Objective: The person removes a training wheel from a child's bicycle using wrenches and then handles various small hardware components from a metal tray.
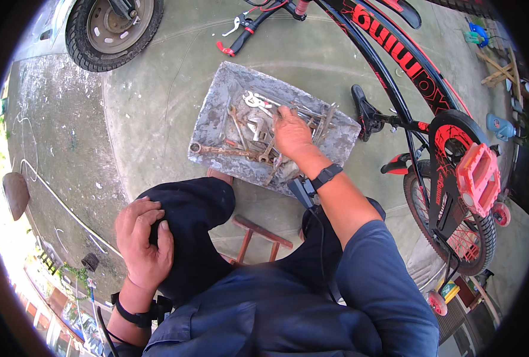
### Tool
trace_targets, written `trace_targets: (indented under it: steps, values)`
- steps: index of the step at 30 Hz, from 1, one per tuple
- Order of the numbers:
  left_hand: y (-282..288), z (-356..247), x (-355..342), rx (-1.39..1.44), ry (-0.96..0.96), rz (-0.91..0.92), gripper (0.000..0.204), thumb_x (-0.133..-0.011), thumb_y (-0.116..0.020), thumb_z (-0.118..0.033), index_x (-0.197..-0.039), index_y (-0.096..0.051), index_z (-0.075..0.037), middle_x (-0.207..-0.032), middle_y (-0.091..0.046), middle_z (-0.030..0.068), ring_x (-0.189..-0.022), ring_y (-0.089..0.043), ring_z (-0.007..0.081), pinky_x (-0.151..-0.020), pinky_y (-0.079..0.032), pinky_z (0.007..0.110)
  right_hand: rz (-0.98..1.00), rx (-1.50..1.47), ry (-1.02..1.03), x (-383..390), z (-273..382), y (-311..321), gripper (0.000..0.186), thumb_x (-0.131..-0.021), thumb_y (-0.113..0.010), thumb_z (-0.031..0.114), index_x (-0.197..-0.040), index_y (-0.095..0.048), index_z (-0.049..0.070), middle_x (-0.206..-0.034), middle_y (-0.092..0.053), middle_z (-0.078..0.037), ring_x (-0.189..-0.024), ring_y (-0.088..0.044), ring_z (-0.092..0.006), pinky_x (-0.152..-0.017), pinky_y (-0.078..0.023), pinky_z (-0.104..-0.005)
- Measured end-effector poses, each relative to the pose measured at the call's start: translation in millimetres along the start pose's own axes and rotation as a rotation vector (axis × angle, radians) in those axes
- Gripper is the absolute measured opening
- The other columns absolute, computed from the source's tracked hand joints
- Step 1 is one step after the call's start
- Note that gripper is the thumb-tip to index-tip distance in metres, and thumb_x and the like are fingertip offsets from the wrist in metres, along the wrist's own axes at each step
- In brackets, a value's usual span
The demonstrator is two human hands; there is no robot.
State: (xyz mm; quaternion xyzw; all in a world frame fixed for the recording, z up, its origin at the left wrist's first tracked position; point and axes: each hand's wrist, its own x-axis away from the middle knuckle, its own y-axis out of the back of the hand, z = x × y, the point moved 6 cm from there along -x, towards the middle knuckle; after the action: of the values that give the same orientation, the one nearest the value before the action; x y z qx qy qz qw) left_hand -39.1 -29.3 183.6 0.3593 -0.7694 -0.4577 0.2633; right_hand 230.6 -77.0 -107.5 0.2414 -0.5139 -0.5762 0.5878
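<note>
My right hand (291, 134) reaches into a mottled grey tray (214, 104), its fingers closed among the metal tools; what they grip is hidden. Around it lie an adjustable wrench (257, 128), a rusty spanner (211, 149), a bright white-looking tool (254, 100) and several other spanners and small tools. My left hand (145, 238) rests on my left knee with its fingers loosely bent and apart, holding nothing.
A red-and-black bicycle (395, 71) with a pink pedal (479, 175) stands along the right. A wheel (113, 30) and a handlebar grip (238, 41) are at the top. A red wooden stool (258, 232) shows between my legs; a stone (14, 193) lies far left.
</note>
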Motion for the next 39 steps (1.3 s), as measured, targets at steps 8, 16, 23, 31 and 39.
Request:
trace_targets:
  steps: [8,16,23,31,39]
  values:
    - [2.6,-20.1,15.9,-0.023,-0.116,-0.071,0.017,-0.075,-0.066,-0.001,-0.092,-0.061,-0.004,-0.099,-0.064,0.0123,-0.096,-0.061,0.0319,-0.087,-0.046,0.041,-0.488,-0.548,0.082,58.5,22.4,164.0,0.027,-0.095,-0.060,0.012,-0.120,-0.068,0.008,-0.111,-0.057,-0.014,-0.102,-0.064,-0.0289,-0.089,-0.052,-0.0329]
    - [16.1,-27.5,45.5,0.182,-0.122,-0.115,0.029,-0.086,-0.067,-0.011,-0.112,-0.061,-0.002,-0.106,-0.066,0.0138,-0.101,-0.064,0.0284,-0.088,-0.049,0.037,-0.519,-1.943,-0.017,203.8,67.4,226.0,0.034,-0.100,-0.053,0.012,-0.129,-0.055,-0.007,-0.119,-0.059,-0.011,-0.110,-0.063,-0.0243,-0.094,-0.053,-0.0313]
    - [29.8,-90.6,75.0,1.230,-0.037,0.094,0.045,-0.096,-0.063,-0.018,-0.134,-0.049,0.001,-0.113,-0.065,0.0166,-0.102,-0.066,0.0204,-0.083,-0.052,0.030,-0.559,-2.010,-0.110,310.1,108.4,225.7,0.038,-0.099,-0.057,0.014,-0.130,-0.053,-0.007,-0.120,-0.061,-0.015,-0.109,-0.063,-0.0275,-0.095,-0.052,-0.0348]
    - [38.1,-116.5,108.9,1.223,-0.183,0.138,0.042,-0.098,-0.059,-0.015,-0.135,-0.049,0.000,-0.112,-0.065,0.0139,-0.096,-0.068,0.0197,-0.079,-0.052,0.028,-0.644,-2.024,-0.052,378.4,125.9,229.0,0.038,-0.098,-0.057,0.013,-0.130,-0.052,-0.008,-0.118,-0.061,-0.015,-0.109,-0.063,-0.0283,-0.095,-0.052,-0.0372]
    - [44.7,-134.4,126.3,1.199,-0.282,0.148,0.037,-0.098,-0.057,-0.014,-0.133,-0.050,-0.001,-0.121,-0.062,0.0161,-0.098,-0.068,0.0219,-0.078,-0.053,0.028,-0.692,-1.997,-0.001,412.8,125.9,232.9,0.039,-0.098,-0.056,0.012,-0.132,-0.049,-0.007,-0.119,-0.060,-0.016,-0.109,-0.064,-0.0287,-0.094,-0.053,-0.0366]
